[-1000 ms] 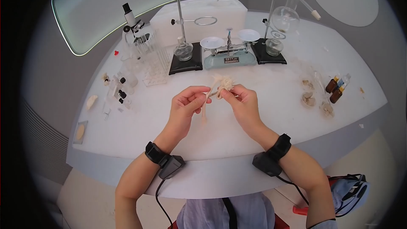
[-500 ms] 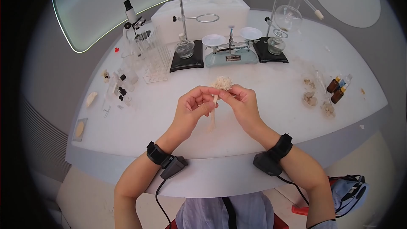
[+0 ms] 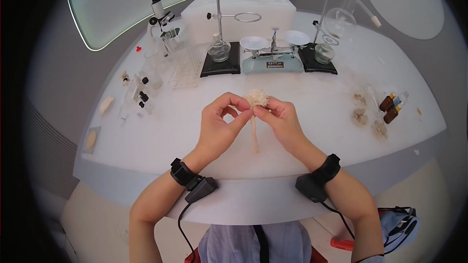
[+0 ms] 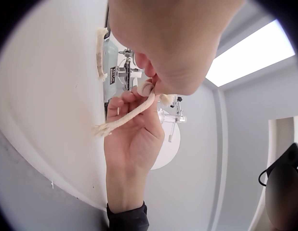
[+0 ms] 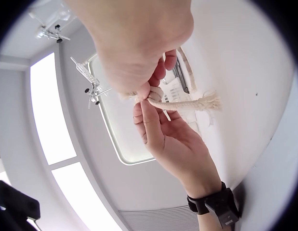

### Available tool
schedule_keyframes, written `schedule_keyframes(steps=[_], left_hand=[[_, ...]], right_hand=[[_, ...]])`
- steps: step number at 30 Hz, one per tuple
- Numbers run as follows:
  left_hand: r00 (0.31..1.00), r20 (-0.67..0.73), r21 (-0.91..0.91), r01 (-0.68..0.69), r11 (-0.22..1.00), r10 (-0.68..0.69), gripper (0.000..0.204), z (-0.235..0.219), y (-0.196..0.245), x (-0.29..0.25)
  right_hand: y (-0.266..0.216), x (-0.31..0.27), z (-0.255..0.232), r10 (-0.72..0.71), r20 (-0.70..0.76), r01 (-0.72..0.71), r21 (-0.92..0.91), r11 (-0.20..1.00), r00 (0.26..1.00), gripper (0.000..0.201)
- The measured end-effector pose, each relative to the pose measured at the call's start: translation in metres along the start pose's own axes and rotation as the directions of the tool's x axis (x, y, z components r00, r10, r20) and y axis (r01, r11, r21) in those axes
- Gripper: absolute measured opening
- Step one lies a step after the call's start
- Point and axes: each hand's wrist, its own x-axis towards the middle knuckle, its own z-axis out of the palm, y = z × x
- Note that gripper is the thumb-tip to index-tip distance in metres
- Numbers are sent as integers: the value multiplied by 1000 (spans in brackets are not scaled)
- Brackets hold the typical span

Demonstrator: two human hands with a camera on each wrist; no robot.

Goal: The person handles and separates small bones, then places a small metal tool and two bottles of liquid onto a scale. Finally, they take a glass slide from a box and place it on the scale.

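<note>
Both hands meet over the front middle of the table, working on a cream cotton cord (image 3: pixel 254 136). My left hand (image 3: pixel 218 124) pinches it between thumb and forefinger, just below a fluffy frayed bunch (image 3: pixel 258 98). From the other side my right hand (image 3: pixel 283 122) pinches the cord at the same spot, the fingertips of both hands close together. A loop of cord (image 4: pixel 145 88) shows between the fingers in the left wrist view. One frayed tail (image 5: pixel 187 104) hangs below the hands. The fingers hide the middle of the bundle.
Behind the hands stand a balance (image 3: pixel 273 61) and two ring stands with black bases (image 3: pixel 221 61). To the left are a microscope (image 3: pixel 161 12), a test tube rack (image 3: pixel 186 70) and small bottles (image 3: pixel 144 97). Brown bottles (image 3: pixel 391 114) stand at the right.
My left hand has shifted its pinch from the loose strand to the base of the bunch, against the right fingertips. The hanging tail has swung right, and the head view has shifted slightly.
</note>
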Motion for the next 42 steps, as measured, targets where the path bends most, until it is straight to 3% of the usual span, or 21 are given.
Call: schedule_keyframes(steps=[4, 6, 8, 15, 20, 25, 28, 30, 33, 36, 39, 42], left_hand=[[1000, -6, -5, 17, 1000, -17, 13, -2, 0, 0], [982, 30, -287, 186, 940, -186, 17, -3, 0, 4], [980, 36, -318, 196, 928, -194, 20, -4, -3, 5], [976, 107, -338, 213, 917, -188, 30, -8, -7, 8], [957, 205, -377, 270, 886, -205, 41, -15, -24, 14], [937, 305, -442, 299, 845, -172, 48, -20, -26, 17], [952, 274, -381, 240, 893, -139, 46, -21, -21, 17], [968, 159, -12, 197, 980, -192, 34, -23, -22, 17], [954, 167, 78, 239, 968, -249, 19, -18, -10, 12], [988, 60, 76, 134, 988, -139, 11, -10, -9, 8], [995, 71, -21, 74, 997, -73, 11, -7, -11, 7], [985, 118, -177, 142, 974, -123, 9, -7, -15, 8]], right_hand=[[-8, -1, -1, 134, 70, -137, 36, 990, 989, 19], [-10, -2, -3, 189, 81, -195, 67, 979, 979, 19], [-7, 0, -7, 265, 150, -281, 99, 955, 952, 20], [-10, 1, -8, 288, 191, -313, 114, 943, 938, 22], [-4, 0, -9, 190, 181, -188, -29, 982, 965, 24], [-8, 0, -8, 224, 215, -234, 23, 972, 951, 24], [-4, 0, -10, 275, 224, -298, 75, 952, 935, 24], [-3, 1, -11, 291, 218, -315, 85, 945, 932, 24], [-5, 1, -9, 224, 163, -236, 64, 970, 961, 22], [-3, 1, -7, 164, 128, -167, 13, 986, 978, 21], [-2, 0, -7, 165, 116, -167, 8, 986, 979, 20], [-1, 0, -8, 206, 137, -213, 41, 976, 969, 21]])
